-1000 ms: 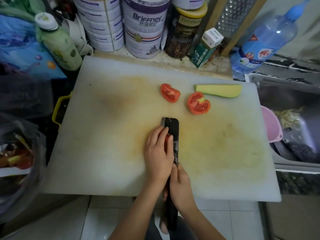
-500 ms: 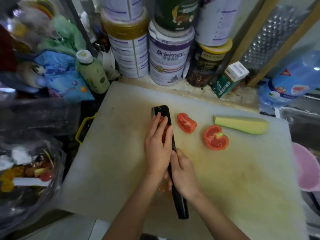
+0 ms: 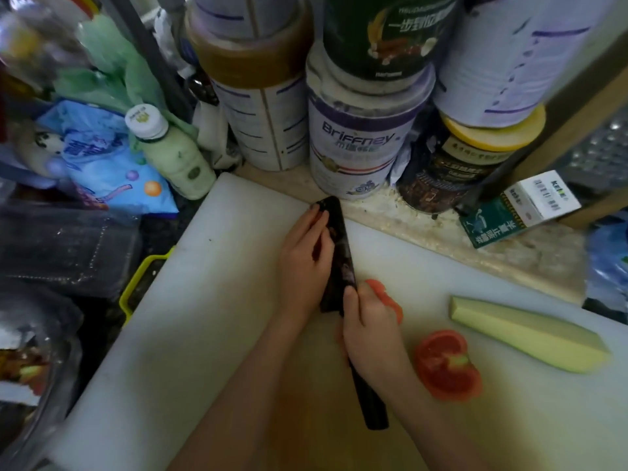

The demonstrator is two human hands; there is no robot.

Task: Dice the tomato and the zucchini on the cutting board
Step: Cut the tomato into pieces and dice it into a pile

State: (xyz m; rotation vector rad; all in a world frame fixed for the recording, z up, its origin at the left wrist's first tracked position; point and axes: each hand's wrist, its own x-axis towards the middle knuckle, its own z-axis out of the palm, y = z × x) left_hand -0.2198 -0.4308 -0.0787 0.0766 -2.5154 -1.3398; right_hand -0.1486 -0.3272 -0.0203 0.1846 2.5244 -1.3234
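Head view: the cutting board [image 3: 190, 300] carries the zucchini [image 3: 523, 334] at its right. The right-hand grip [image 3: 370, 331] clasps the knife [image 3: 341, 256]. The left-hand grip [image 3: 304, 266], fingers straight, presses the blade's side, perhaps trapping hidden pieces. A slip could nick those fingers. The tomato half [image 3: 447, 365] lies just beside.

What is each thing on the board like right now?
knife: gripped by right hand, left hand flat against its blade.
tomato half: cut face up, not diced.
tomato wedge: partly hidden behind right hand.
zucchini: cut piece, not diced.
green bottle: capped.
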